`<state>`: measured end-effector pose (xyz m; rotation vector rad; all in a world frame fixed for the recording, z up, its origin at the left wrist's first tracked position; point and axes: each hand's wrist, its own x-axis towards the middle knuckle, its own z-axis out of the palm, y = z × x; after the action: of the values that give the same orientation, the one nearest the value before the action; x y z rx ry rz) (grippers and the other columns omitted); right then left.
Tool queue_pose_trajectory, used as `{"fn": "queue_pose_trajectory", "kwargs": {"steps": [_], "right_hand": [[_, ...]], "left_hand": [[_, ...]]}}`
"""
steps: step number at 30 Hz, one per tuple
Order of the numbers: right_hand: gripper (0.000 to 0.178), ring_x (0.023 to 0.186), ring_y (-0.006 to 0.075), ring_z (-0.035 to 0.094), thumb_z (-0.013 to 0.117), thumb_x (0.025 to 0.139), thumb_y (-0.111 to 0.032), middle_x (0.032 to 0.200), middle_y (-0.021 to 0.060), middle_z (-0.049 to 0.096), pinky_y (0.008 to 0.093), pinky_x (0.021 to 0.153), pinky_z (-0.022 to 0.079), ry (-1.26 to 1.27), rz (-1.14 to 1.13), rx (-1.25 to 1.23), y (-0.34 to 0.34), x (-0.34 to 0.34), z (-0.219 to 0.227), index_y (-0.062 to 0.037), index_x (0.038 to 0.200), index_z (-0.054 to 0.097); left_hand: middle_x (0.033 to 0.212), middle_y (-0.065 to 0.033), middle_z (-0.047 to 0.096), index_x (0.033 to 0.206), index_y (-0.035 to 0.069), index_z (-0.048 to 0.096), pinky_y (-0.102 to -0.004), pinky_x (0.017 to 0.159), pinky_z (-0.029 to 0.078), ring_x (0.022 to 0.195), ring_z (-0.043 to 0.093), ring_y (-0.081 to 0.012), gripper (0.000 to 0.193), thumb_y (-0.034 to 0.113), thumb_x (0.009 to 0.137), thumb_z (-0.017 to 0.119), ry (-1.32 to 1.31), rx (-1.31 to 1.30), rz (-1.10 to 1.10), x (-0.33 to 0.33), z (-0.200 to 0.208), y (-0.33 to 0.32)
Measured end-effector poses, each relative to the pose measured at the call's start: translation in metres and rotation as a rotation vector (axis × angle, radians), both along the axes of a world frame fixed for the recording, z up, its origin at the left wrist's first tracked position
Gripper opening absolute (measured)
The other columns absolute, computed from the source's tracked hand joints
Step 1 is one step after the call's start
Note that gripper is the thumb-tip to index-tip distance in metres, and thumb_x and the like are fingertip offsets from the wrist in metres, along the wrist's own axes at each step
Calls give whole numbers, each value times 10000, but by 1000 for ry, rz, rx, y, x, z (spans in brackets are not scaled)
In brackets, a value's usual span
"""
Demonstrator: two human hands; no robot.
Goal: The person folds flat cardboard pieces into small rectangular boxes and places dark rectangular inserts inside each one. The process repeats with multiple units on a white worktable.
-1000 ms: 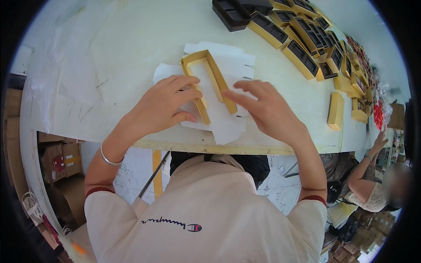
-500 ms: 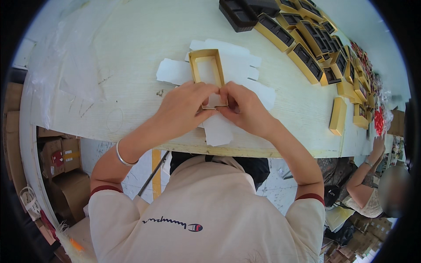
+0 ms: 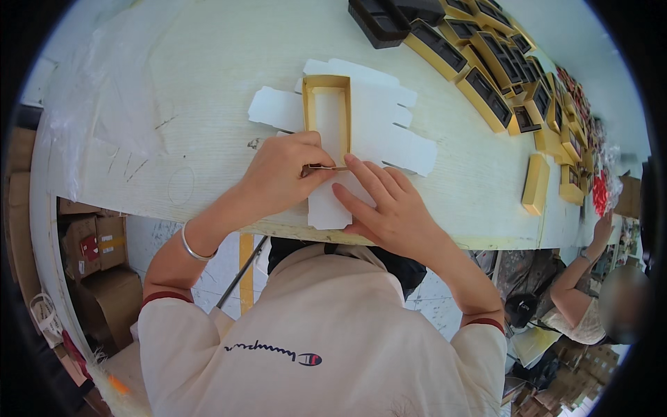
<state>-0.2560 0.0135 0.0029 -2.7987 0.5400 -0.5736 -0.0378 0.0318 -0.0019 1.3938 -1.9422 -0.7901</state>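
The left hand [image 3: 281, 170] is closed in a pinch on the near end of a gold card frame [image 3: 348, 115], its thumb and fingers gripping the end wall at the left corner. The right hand [image 3: 389, 205] is open, fingers spread; its index fingertip rests at or just beside the frame's near right corner, while the thumb lies low over the white card. Gripping one corner with a finger against the other probably steadies the thin walls, which might otherwise spring apart.

The frame stands on its edges, long and narrow, its far end pointing away from the person. It sits on flat white card [image 3: 382, 135] with slots and tabs spreading to both sides; whether frame and card are joined cannot be told. Both lie near the front edge of the pale surface [image 3: 208, 76], presumably so that both hands reach easily.

Farther right, a lone gold box [image 3: 535, 184] stands apart from a crowd of gold boxes with black inserts [image 3: 484, 99], seemingly set aside to leave elbow room. Dark plastic trays [image 3: 379, 24] lie beyond, and clear film [image 3: 104, 104] spreads at left.
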Motion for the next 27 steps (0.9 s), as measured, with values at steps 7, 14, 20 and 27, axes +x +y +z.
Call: {"fn": "queue_pose_trajectory", "kwargs": {"steps": [7, 14, 20, 27], "right_hand": [[276, 856, 248, 552, 708, 718, -33, 1073, 121, 530, 377, 757, 460, -300, -7, 259, -22, 13, -9, -28, 964, 583], [254, 666, 216, 520, 676, 752, -20, 1011, 92, 522, 340, 588, 455, -482, -237, 563, -30, 39, -9, -50, 983, 573], [205, 774, 210, 516, 667, 725, -39, 955, 71, 524, 317, 661, 399, -126, -116, -170, -27, 33, -6, -58, 910, 579], [213, 796, 205, 540, 653, 682, -7, 815, 47, 531, 341, 685, 375, 208, -28, 76, -41, 37, 2, -69, 884, 622]], "left_hand": [[756, -43, 561, 1067, 40, 622, -245, 567, 415, 613, 498, -121, 202, 106, 876, 629, 168, 132, -134, 17, 4, -7], [1066, -40, 549, 1191, 67, 471, -245, 575, 412, 650, 487, -102, 313, 98, 907, 599, 307, 250, -2, 13, 4, -3], [1066, -68, 541, 990, 61, 570, -294, 573, 452, 651, 555, -183, 206, 71, 815, 679, -92, -252, 51, 3, -3, 12], [794, -65, 584, 840, 24, 605, -362, 587, 468, 665, 580, -257, 94, 68, 793, 673, -182, -137, 18, 3, -6, 6]]}}
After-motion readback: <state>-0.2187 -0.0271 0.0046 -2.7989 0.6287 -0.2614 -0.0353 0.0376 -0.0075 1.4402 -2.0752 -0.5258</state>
